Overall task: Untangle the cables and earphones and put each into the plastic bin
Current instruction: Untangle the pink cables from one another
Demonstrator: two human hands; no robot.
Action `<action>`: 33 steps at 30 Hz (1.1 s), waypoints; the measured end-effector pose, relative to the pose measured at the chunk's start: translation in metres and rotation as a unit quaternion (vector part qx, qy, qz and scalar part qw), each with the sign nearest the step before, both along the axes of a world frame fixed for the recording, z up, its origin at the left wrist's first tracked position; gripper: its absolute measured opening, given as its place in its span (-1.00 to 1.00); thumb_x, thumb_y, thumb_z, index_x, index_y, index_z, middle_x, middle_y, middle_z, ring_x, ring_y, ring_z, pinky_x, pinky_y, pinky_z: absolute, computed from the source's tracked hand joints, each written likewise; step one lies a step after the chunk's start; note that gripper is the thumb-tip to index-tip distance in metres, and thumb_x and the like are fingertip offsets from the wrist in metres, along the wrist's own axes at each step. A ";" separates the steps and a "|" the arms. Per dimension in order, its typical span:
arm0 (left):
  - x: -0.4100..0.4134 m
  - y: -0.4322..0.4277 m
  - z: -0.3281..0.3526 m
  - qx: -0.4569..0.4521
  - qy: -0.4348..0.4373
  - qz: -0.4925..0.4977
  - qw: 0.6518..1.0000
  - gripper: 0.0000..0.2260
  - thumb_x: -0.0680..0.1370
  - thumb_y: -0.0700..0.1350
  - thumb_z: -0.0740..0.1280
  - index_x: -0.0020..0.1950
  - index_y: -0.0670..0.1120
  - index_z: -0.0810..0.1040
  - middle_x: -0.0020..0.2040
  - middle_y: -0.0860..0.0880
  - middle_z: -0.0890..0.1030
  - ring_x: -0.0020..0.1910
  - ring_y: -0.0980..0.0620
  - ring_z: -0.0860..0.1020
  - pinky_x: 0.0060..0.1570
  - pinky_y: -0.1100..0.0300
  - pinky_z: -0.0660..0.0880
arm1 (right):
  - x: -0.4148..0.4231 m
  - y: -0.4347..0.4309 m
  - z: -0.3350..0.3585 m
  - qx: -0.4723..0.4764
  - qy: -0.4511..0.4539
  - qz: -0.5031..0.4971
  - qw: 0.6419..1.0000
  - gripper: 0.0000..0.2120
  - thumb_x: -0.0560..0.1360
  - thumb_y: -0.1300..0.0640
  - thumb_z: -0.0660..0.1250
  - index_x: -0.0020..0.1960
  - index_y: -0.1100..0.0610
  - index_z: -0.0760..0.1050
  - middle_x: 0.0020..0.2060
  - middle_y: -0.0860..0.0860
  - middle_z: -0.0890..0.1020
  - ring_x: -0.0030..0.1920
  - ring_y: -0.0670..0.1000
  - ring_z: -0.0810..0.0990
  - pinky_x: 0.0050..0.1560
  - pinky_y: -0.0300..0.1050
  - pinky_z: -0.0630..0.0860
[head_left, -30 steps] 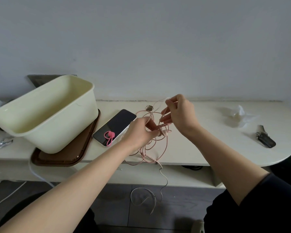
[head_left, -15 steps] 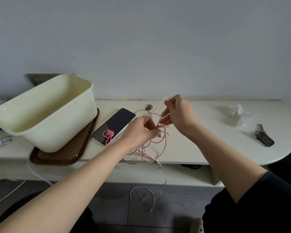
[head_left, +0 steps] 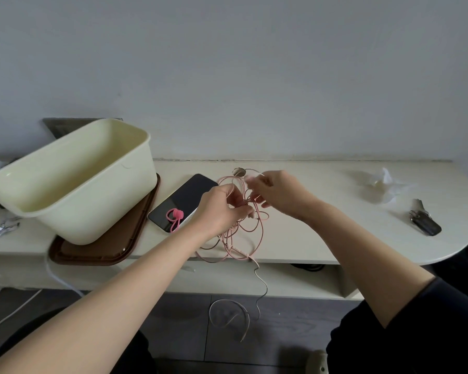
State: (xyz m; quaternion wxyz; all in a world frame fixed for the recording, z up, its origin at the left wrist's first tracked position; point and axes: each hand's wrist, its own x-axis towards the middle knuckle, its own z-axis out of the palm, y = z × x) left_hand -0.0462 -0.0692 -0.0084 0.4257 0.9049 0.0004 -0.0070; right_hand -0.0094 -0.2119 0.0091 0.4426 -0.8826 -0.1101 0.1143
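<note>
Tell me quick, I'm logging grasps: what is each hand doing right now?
Left hand: closed, pinching the pink cable tangle.
Right hand: closed, pinching a strand of the same tangle.

Both arms are reaching forward and angling inward, so the hands are nearly meeting. The left hand (head_left: 220, 211) is curling its fingers and thumb round the cables (head_left: 230, 245), with the back of the hand facing the camera. The right hand (head_left: 280, 195) is pinching a strand just beside it, fingertips pointing left and wrist slightly bent.
</note>
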 end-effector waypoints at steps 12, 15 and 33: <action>-0.001 0.001 0.001 0.002 -0.020 -0.003 1.000 -0.73 0.40 -0.17 0.49 -0.33 -0.02 0.39 -0.31 0.15 0.51 -0.26 0.21 0.47 -0.33 0.48 0.32 | -0.001 -0.005 0.002 0.003 -0.010 0.045 0.999 -0.95 0.42 0.24 0.41 -0.19 0.16 0.65 -0.42 0.03 0.60 -0.45 -0.10 0.56 -0.22 -0.14 0.58; -0.001 0.001 0.001 0.004 -0.020 0.005 1.000 -0.77 0.38 -0.14 0.51 -0.30 -0.03 0.45 -0.26 0.10 0.55 -0.24 0.11 0.47 -0.34 0.46 0.31 | 0.000 -0.006 0.002 0.005 -0.014 0.041 0.999 -0.95 0.42 0.25 0.41 -0.17 0.18 0.66 -0.42 0.03 0.61 -0.44 -0.10 0.57 -0.21 -0.18 0.59; -0.003 -0.004 0.001 0.011 -0.040 0.009 0.999 -0.90 0.42 -0.09 0.46 -0.21 -0.04 0.55 -0.30 0.23 0.58 -0.21 0.19 0.52 -0.22 0.34 0.38 | 0.000 -0.003 -0.003 -0.139 -0.140 0.012 0.980 -0.82 0.54 0.21 0.26 -0.10 0.27 0.61 -0.18 0.12 0.63 -0.13 0.15 0.58 -0.09 0.01 0.51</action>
